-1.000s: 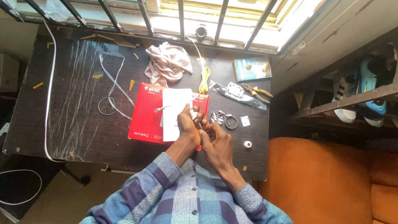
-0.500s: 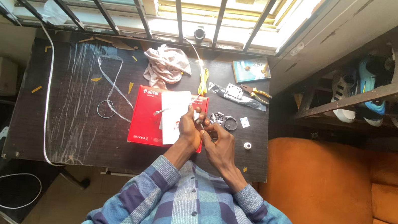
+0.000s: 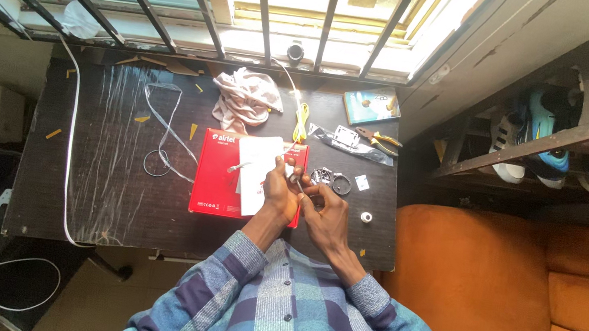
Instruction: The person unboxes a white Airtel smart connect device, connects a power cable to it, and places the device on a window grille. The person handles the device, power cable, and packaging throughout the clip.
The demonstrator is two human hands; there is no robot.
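Left hand (image 3: pixel 279 190) pinched shut on a small white piece (image 3: pixel 289 170), raised just above the red box (image 3: pixel 218 178) where the window light falls on it. Right hand (image 3: pixel 324 210) is pressed in beside it, fingers curled toward the same piece, though what they clamp, if anything, I cannot tell; too small to read. Both hands meet over the box's right edge, so the box and the white sheet (image 3: pixel 256 172) on it seem to serve as a bright work pad against the dark table (image 3: pixel 111 195). Just right of the hands lie small metal rings and parts (image 3: pixel 330 178), within easy reach. Further back sit pliers (image 3: pixel 379 135), a yellow cable (image 3: pixel 302 118) and a crumpled cloth (image 3: pixel 243 97), parked clear of the fingers
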